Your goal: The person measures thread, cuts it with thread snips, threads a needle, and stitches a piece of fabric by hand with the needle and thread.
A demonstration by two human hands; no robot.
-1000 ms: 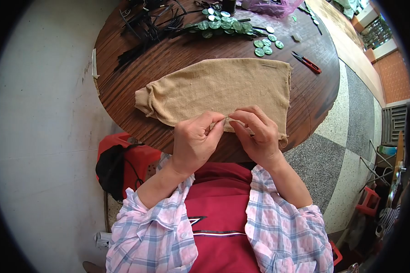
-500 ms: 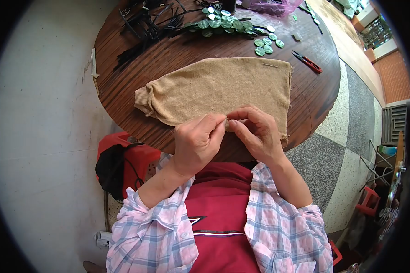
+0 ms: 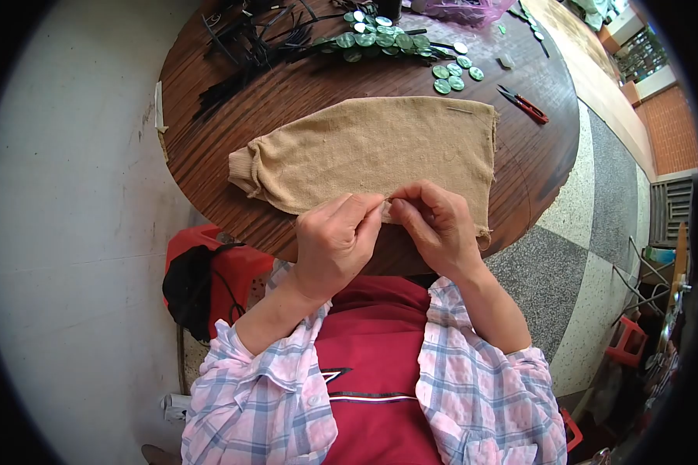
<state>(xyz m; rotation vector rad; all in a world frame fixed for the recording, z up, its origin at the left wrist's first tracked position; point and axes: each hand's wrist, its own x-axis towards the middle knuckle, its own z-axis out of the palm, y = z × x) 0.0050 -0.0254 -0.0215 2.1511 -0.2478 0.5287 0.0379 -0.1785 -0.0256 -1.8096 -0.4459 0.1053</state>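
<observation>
A tan knit cloth piece [image 3: 372,147], shaped like a sleeve, lies flat with its ribbed cuff [image 3: 242,170] to the left and a frayed edge to the right. Over its near edge, my left hand [image 3: 337,236] is closed in a pinch of thumb and forefinger. My right hand [image 3: 440,226] pinches just beside it, the fingertips of both almost meeting. Whatever lies between them is too small to name. A thin needle-like line [image 3: 459,110] shows on the cloth's upper right. Red-handled thread snips [image 3: 524,105] lie to the right of the cloth.
Green shell-like discs [image 3: 384,39] and loose ones [image 3: 454,77] lie at the back of the round wooden table [image 3: 217,139]. Black strips [image 3: 248,54] spread at the back left, a purple plastic bag [image 3: 465,9] at the back. A red stool [image 3: 209,271] stands below left.
My right fingertips have drawn closer together and curled in slightly. My left hand and the cloth have hardly moved.
</observation>
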